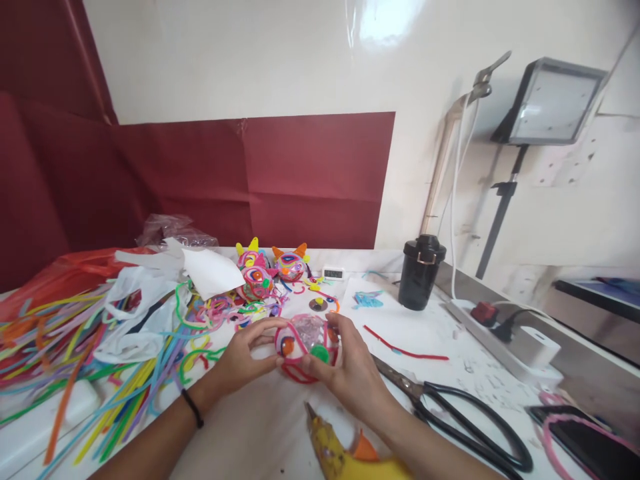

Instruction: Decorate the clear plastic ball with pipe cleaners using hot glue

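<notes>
Between my two hands is a clear ball (306,331) trimmed with pink and red pipe cleaner, with an orange spot on its left and a green pompom-like disc (320,353) at its front. My left hand (247,353), with a black band at the wrist, grips the ball's left side. The fingers and thumb of my right hand (350,357) close on its right side. Just below my right hand lies a yellow glue gun (327,443), its nozzle pointing toward the ball. Black-handled scissors (420,393) lie to the right, partly behind my right forearm.
Several finished-looking decorated balls (257,280) stand at the back. Heaped pipe cleaners (135,387) cover the left side. A red pipe cleaner (405,348), black cup (421,273), small digital timer (333,274), power strip (505,347) and phone (585,440) lie to the right.
</notes>
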`<act>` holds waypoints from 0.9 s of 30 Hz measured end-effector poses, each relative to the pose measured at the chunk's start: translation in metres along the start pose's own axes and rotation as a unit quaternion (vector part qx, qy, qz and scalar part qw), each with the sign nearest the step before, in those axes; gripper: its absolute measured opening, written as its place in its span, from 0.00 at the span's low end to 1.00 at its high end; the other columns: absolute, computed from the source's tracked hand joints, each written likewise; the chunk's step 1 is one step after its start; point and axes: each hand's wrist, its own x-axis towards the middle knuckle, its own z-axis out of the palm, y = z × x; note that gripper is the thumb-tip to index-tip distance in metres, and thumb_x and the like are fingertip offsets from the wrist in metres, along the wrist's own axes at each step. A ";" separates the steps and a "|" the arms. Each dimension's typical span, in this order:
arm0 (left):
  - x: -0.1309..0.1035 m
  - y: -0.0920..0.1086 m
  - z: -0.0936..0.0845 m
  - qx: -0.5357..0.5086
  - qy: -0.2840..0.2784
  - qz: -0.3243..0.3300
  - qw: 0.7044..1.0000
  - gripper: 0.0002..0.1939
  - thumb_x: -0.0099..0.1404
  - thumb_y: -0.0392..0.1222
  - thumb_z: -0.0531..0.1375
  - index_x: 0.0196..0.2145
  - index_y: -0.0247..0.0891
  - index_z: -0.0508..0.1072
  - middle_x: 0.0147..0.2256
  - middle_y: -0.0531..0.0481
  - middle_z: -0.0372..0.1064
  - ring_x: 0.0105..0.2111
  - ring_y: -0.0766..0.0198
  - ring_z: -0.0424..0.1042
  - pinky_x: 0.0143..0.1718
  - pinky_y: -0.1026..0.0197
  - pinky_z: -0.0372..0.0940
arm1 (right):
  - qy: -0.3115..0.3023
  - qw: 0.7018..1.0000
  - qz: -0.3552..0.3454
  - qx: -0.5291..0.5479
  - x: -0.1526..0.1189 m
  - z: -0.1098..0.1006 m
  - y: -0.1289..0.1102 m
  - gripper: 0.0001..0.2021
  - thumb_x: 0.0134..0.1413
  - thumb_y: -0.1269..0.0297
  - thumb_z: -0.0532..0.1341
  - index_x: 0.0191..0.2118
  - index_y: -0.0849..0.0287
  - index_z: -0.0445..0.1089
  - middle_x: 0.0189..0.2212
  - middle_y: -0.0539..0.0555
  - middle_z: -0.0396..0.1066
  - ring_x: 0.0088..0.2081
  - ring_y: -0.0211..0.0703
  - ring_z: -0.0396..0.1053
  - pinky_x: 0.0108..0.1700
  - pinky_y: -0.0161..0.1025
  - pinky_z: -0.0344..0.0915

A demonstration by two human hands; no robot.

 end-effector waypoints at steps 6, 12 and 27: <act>-0.002 0.004 0.004 0.003 -0.009 0.002 1.000 0.25 0.59 0.42 0.67 0.54 0.41 0.71 0.55 0.42 0.69 0.53 0.53 0.72 0.55 0.52 0.68 | -0.013 1.000 0.013 0.015 0.000 0.000 0.003 0.31 0.44 0.52 0.63 0.54 0.59 0.60 0.51 0.62 0.68 0.54 0.61 0.65 0.56 0.58 0.61; -0.003 0.012 0.005 0.085 -0.015 0.021 0.996 0.25 0.61 0.43 0.65 0.56 0.38 0.71 0.57 0.40 0.69 0.57 0.51 0.68 0.57 0.51 0.66 | -0.016 1.000 0.008 0.011 0.000 0.000 0.007 0.31 0.44 0.52 0.63 0.54 0.60 0.59 0.52 0.63 0.67 0.54 0.60 0.64 0.57 0.58 0.59; -0.005 0.021 0.026 0.188 0.061 0.047 0.979 0.25 0.62 0.48 0.62 0.56 0.39 0.70 0.57 0.40 0.70 0.57 0.50 0.68 0.60 0.48 0.62 | 0.006 1.000 -0.016 0.002 -0.002 0.001 0.006 0.27 0.47 0.54 0.63 0.52 0.57 0.60 0.48 0.59 0.68 0.50 0.56 0.66 0.53 0.54 0.63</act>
